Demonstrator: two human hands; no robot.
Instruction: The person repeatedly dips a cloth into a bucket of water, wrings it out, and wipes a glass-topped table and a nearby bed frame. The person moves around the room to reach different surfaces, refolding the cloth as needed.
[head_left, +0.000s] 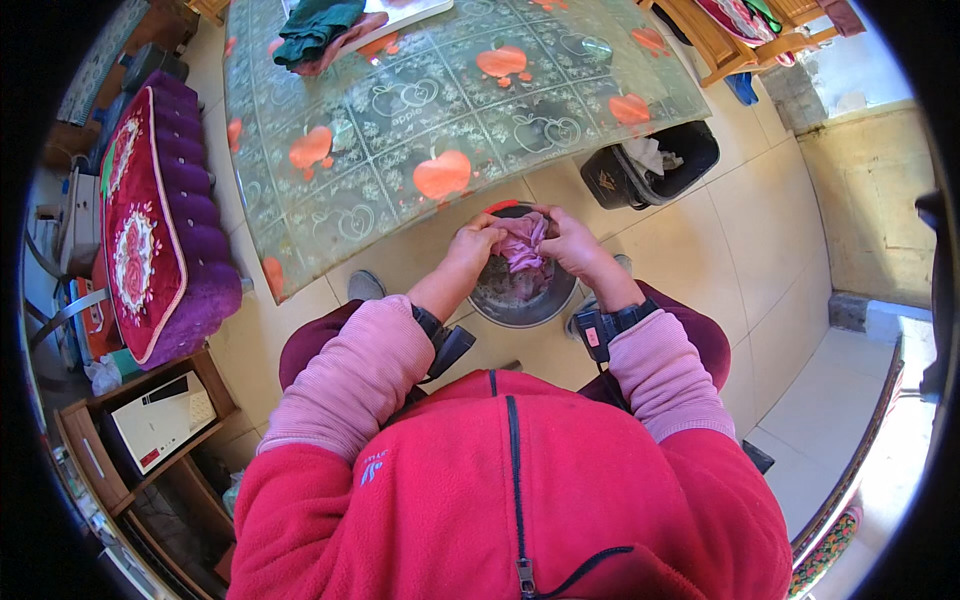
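Observation:
A bunched pink-purple cloth is gripped between my two hands, above a metal basin on the floor. My left hand pinches the cloth's left side, thumb towards its middle. On the other side my right hand grasps its right edge. Cloudy, sudsy water shows in the basin below, and the cloth's lower part seems to hang close to it. A red piece shows at the far rim. Whether the cloth touches the water I cannot tell.
A table with an apple-patterned cover stands just beyond the basin. Green cloth and a white tray lie on it. A black bin holding white paper is at the right. A purple cushioned seat stands left.

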